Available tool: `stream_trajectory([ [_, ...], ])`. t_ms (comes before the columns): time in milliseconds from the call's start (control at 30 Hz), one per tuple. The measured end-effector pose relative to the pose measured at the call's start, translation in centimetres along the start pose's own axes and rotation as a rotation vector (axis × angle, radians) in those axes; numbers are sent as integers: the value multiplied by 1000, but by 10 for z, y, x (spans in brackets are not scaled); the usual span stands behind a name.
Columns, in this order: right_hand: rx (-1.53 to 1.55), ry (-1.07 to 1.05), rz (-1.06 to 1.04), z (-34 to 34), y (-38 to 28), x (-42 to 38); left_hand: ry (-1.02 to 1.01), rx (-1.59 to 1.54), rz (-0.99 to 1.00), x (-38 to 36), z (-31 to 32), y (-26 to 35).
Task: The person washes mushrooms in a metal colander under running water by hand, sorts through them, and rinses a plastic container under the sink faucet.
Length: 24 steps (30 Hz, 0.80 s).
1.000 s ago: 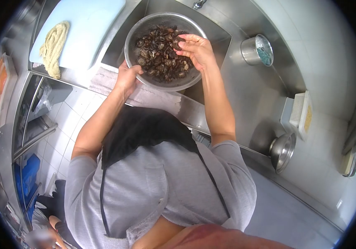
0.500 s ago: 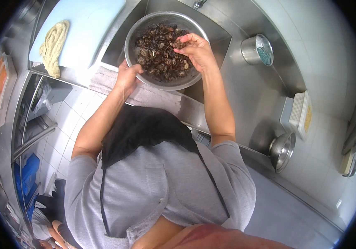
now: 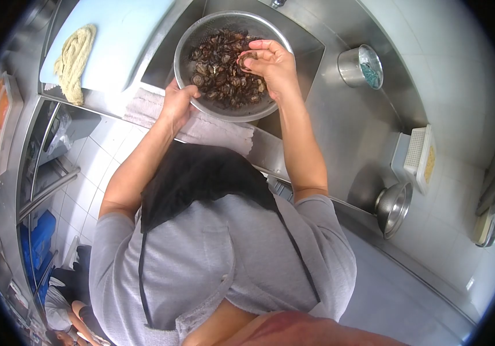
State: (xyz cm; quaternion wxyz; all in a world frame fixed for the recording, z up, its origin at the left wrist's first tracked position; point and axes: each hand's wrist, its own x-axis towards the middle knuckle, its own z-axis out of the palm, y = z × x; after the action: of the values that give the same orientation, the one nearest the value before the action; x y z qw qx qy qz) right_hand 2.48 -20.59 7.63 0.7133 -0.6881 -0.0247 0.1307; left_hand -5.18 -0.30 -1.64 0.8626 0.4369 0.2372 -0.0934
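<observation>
Since half a second ago, the right hand is shifting slightly, and its fingers are changing their hold on one dark brown piece. Thumb and fingertips are pinching this piece narrowly above the metal bowl, and they are partly covering it. Similar pieces are lying heaped inside; they are overlapping, so their exact kind is staying hard to tell. The left hand is gripping the near left rim with the thumb showing, while the bowl is hiding most of its other fingers. The bowl is covering much of the sink, and whether anything is supporting it below, I cannot tell. The upper edge is cutting off the tap and the pale blue board. At lower left, another person is appearing only partly.
</observation>
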Motion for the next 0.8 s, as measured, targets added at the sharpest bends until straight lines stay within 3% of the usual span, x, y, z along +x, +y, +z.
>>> stream_trajectory([
  [167, -141, 27, 83, 4, -17, -6, 8, 7, -8, 1, -2, -2],
  [367, 24, 48, 145, 0, -8, -2, -12, 23, 5, 1, -2, -2],
  [633, 41, 5, 76, 1, -9, -6, 5, 16, -8, 2, -3, -3],
  [800, 54, -75, -7, 8, -57, -25, 28, -1, -10, -3, 3, 3],
])
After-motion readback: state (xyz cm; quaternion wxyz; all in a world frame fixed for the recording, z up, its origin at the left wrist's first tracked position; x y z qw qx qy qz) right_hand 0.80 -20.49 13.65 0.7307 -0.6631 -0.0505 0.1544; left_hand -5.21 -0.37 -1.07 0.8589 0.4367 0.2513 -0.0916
